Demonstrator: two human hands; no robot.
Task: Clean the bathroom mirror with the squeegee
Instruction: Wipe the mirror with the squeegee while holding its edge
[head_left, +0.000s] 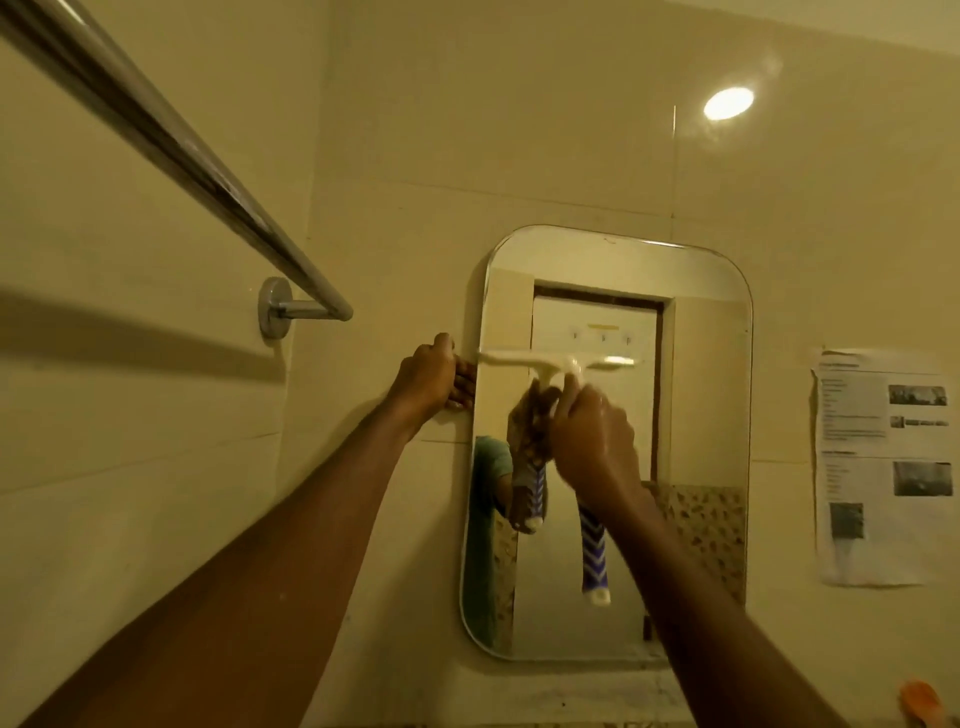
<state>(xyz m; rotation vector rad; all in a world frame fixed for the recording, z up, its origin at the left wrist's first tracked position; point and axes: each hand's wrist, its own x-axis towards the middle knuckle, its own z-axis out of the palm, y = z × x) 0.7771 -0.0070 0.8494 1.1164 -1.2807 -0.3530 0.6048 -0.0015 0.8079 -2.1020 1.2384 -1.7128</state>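
Observation:
A rounded rectangular mirror (701, 415) hangs on the cream tiled wall. My right hand (595, 436) grips the squeegee (550, 362) by its handle; the white blade lies flat across the mirror's upper left part, and the purple and white handle end (594, 556) sticks out below my hand. My left hand (434, 376) holds the mirror's left edge, fingers curled around it. The glass reflects the hand, the squeegee and a doorway.
A chrome towel bar (171, 140) runs from the upper left to a wall mount (275, 307) beside the mirror. A printed paper sheet (883, 467) is stuck on the wall to the right. An orange object (922, 701) shows at the bottom right corner.

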